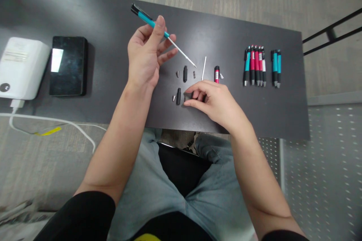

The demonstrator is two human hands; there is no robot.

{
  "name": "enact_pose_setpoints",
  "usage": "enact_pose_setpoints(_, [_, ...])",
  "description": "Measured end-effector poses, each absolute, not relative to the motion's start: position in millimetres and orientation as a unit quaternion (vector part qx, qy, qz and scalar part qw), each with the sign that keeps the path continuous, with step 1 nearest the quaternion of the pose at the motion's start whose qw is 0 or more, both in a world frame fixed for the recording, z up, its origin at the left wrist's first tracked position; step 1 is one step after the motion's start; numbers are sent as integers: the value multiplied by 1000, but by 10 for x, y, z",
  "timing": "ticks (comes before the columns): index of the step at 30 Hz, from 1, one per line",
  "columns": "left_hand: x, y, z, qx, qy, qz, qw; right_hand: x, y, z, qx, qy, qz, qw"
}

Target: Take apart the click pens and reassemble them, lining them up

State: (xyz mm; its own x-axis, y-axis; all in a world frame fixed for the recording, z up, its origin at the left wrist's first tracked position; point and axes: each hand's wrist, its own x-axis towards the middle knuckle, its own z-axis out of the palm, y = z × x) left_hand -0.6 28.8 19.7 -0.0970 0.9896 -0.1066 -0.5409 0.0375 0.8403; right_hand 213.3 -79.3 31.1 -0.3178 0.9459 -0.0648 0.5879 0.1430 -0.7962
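Observation:
My left hand (147, 51) is raised over the table and pinches a blue pen barrel (145, 17) with a black clip end. A white refill (181, 51) sticks out of the barrel, slanting down to the right. Low on the table, my right hand (213, 99) has thumb and forefinger on either side of a small spring (184, 98). Beside it lie a black grip (178, 96) and a silver tip (174, 98). Above these are another black grip (185, 73), a tip (177, 74), a spring (194, 74) and a loose white refill (204, 67).
A red pen barrel (217, 74), partly behind my right hand, lies by a small whitish piece (221, 76). Several assembled pens (256, 66) form a row at right, with two blue pens (276, 68) farther over. At left are a black device (68, 66) and a white cabled box (24, 67).

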Motion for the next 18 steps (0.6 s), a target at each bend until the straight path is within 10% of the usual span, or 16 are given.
enact_pose_setpoints(10, [-6,324,125,316,392,645,576,2673,-949,776,-520,-679,460,239])
enact_pose_setpoints(18, [54,287,182,323,406,639,568,2298,-1255,936,-410,-727,546,72])
